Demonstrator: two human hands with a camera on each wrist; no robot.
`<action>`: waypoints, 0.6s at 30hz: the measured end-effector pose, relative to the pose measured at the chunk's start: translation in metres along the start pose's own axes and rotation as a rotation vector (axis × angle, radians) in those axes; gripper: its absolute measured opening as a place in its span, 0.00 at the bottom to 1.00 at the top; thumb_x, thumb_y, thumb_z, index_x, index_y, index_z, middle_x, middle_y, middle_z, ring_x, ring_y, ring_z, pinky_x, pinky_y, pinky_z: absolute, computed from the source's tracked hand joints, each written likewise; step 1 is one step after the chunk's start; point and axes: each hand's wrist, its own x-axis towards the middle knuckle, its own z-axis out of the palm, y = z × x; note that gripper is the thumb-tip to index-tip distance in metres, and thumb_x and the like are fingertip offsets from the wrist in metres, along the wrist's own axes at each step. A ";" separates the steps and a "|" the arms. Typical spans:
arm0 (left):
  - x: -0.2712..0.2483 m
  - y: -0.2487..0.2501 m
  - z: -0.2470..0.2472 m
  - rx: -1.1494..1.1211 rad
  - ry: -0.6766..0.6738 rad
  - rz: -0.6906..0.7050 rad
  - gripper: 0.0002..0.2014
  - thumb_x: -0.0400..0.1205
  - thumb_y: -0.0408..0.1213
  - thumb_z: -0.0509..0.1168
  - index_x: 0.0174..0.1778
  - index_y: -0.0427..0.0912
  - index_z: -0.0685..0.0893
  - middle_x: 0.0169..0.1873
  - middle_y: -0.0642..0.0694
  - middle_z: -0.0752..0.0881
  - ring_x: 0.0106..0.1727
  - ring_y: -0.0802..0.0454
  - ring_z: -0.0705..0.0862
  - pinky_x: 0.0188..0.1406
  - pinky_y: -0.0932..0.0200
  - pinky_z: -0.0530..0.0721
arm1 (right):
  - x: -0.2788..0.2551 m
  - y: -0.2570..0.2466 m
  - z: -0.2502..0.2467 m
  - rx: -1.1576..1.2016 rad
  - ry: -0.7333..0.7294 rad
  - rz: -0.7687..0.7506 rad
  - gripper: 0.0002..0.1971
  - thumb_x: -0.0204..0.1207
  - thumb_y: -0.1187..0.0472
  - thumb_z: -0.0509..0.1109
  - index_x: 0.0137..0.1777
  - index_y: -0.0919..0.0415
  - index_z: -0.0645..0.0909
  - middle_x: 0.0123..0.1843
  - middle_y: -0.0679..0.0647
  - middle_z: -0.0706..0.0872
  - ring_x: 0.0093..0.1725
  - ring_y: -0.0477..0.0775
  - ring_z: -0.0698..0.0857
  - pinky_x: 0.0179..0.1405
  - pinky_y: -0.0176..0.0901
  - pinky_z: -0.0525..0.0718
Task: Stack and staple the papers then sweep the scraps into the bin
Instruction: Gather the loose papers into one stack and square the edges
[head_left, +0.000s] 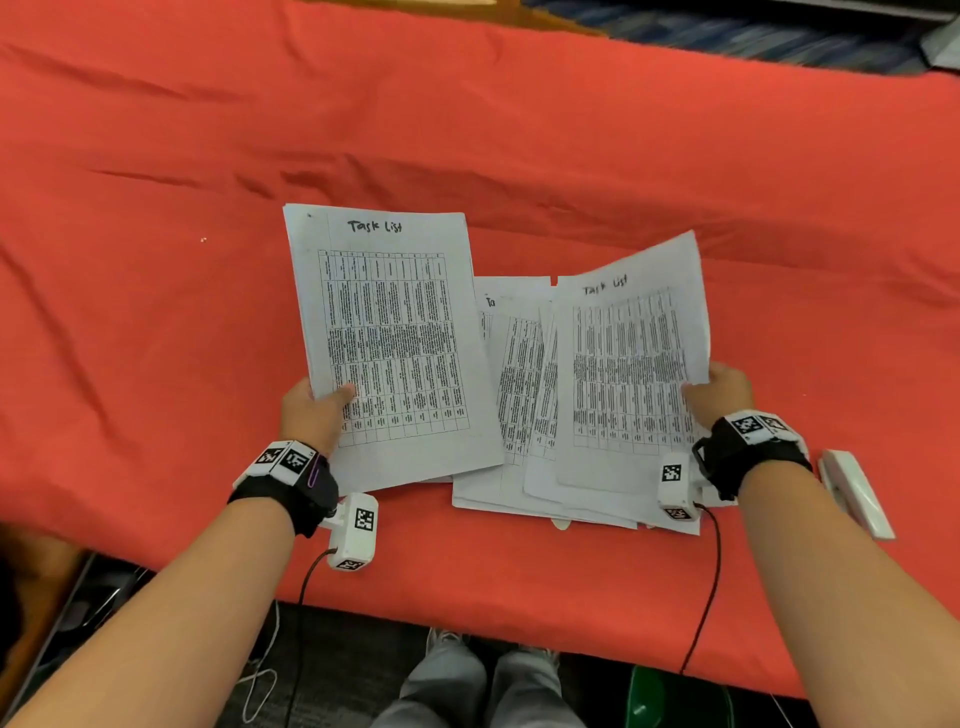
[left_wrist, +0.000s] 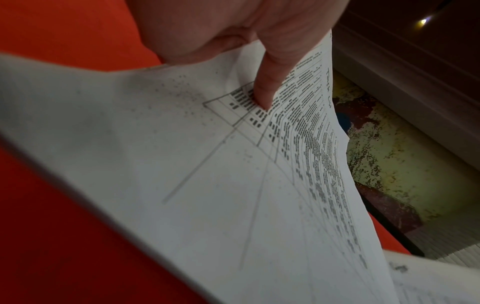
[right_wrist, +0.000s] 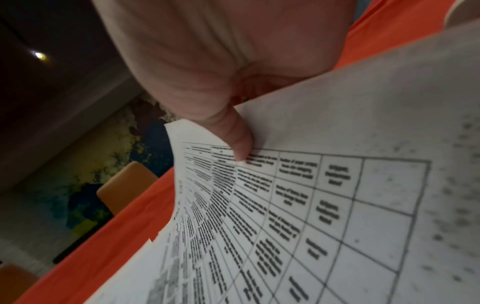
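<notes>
Red cloth (head_left: 156, 338) covers the table in front of you, wrinkled and running to its far edge. The landmark is the loose pile of printed sheets (head_left: 514, 415) lying near the table's front edge, fanned and askew, so not yet a square stack.

Nearest you, just right of the pile, a white stapler (head_left: 857, 491) lies flat on the cloth, within easy reach for the stapling that comes later, I judge. Below the table edge, near your right forearm, a green rim (head_left: 644, 699) shows; it may be the bin, but I cannot tell.

Left of the pile, your left hand (head_left: 317, 415) pinches one sheet (head_left: 384, 338) by its lower left edge, thumb on the printed face, lifting it clear. Above the pile's right side, your right hand (head_left: 719, 389) pinches another sheet (head_left: 631, 374) at its right edge, thumb on top, tilted up. Each is held by an outer edge, likely so the two can be brought together and squared.

Beyond the pile, a tiny pale scrap (head_left: 203, 239) lies on the cloth, far left.
</notes>
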 end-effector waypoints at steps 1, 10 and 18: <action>0.000 0.002 0.001 0.001 -0.004 0.002 0.15 0.82 0.30 0.66 0.64 0.36 0.80 0.54 0.44 0.85 0.52 0.46 0.84 0.50 0.55 0.79 | -0.002 -0.002 -0.007 0.033 0.016 -0.035 0.18 0.79 0.71 0.63 0.69 0.67 0.78 0.65 0.66 0.84 0.62 0.66 0.84 0.52 0.44 0.79; -0.004 0.015 0.018 0.038 -0.038 0.059 0.16 0.81 0.29 0.65 0.66 0.37 0.81 0.56 0.44 0.85 0.51 0.48 0.83 0.51 0.57 0.79 | -0.003 -0.023 -0.057 0.593 0.043 -0.179 0.17 0.77 0.70 0.68 0.65 0.63 0.81 0.54 0.53 0.88 0.57 0.57 0.87 0.60 0.53 0.84; -0.028 0.026 0.058 0.038 -0.206 0.095 0.15 0.82 0.28 0.65 0.64 0.39 0.82 0.52 0.46 0.86 0.46 0.52 0.84 0.38 0.67 0.80 | -0.019 -0.050 -0.015 0.600 -0.155 -0.200 0.15 0.76 0.72 0.68 0.62 0.62 0.82 0.56 0.59 0.87 0.56 0.61 0.86 0.64 0.59 0.82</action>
